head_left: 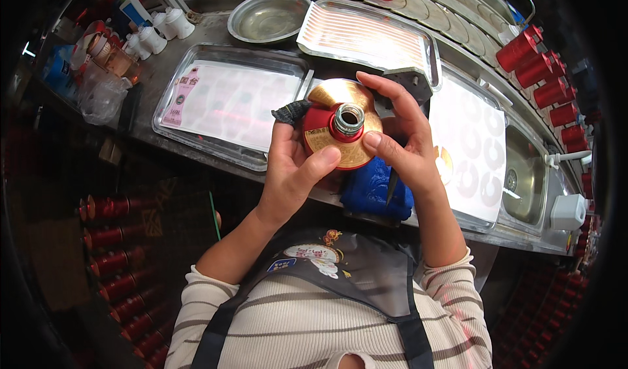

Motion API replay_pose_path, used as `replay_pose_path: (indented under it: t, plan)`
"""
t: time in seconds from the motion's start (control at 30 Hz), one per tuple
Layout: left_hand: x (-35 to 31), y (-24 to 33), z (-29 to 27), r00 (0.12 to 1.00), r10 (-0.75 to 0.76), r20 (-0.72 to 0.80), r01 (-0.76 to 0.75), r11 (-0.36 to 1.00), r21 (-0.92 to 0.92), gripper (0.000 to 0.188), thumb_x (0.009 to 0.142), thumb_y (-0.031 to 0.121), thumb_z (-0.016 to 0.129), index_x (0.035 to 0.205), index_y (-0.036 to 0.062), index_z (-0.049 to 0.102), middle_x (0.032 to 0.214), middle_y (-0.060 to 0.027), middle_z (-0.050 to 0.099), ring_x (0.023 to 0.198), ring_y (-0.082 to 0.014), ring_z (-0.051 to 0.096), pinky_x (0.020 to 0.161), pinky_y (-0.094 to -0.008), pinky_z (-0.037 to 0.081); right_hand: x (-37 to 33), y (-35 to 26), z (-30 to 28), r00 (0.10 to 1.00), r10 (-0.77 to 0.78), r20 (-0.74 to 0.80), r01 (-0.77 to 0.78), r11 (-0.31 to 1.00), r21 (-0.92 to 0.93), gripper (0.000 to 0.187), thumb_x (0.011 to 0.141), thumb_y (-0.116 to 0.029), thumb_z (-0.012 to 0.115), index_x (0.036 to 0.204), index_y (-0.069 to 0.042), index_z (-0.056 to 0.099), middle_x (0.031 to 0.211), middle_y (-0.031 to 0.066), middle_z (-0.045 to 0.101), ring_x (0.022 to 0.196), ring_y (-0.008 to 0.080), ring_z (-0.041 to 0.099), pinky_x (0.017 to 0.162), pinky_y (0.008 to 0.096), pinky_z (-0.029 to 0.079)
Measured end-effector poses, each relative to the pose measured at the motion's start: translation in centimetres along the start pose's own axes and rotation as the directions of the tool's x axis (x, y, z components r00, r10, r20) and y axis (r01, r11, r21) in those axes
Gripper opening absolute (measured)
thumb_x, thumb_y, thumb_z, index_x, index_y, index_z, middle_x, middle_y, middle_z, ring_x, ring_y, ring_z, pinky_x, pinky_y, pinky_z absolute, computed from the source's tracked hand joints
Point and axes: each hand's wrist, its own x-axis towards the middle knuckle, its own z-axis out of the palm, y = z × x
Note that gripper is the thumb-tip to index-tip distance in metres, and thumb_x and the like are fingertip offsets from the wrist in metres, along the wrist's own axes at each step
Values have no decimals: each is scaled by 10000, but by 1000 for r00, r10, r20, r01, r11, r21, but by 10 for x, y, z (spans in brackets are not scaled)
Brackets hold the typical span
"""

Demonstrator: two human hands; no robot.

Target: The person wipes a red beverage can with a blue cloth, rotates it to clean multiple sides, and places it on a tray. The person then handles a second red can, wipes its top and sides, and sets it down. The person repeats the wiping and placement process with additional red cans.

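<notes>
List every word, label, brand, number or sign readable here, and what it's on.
Printed wording is located here, not copied out.
Bottle: dark lettering on its gold label, partly covered.
Pink label, at left: large dark characters, smaller print below.
Apron: a colourful print with writing, plus a blue patch too small to read.
Blue packet, far left: too blurred to read.

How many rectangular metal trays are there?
3 silver rectangular metal trays: one left of the red-and-gold bottle, one beyond it, one right; others may be hidden.
</notes>
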Motion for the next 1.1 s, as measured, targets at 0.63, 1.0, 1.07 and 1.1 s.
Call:
replay_pose_path:
  t: [0.63,1.0,1.07,1.1]
  plan:
    - [-1,-2,-2,1000,-8,6,8,998,-56,607,954,141,655,1445,-6,329,1397,-149,487,1280,-192,519,1100,-363,422,1,-3,8,999,-6,-40,8,999,39,745,809,-262,793,1448,-11,503,1377,111,561,1299,203,513,1093,324,386]
    - [-15,-17,-2,959,280,-42,-264,940,217,800,938,299,699,1519,-24,253,1496,-186,361,1399,-268,409,1168,-404,341,1,-2,7,999,-29,-38,29,999,-19,731,810,-247,787,1446,-16,508,1379,115,566,1295,211,519,1088,328,391]
    - [-25,-20,-8,892,446,69,-419,763,493,774,938,425,685,1475,-20,349,1525,-214,307,1430,-324,363,1184,-437,304,0,-4,7,999,-34,-31,32,999,-41,726,808,-239,784,1443,-18,511,1379,115,570,1290,211,524,1085,330,394]
    - [-28,-20,-11,872,474,122,-443,657,610,701,946,473,662,1414,-10,463,1519,-222,304,1429,-336,359,1177,-441,306,0,-5,7,999,-25,-33,23,999,-42,725,807,-238,783,1442,-18,512,1375,115,573,1286,211,526,1083,330,395]
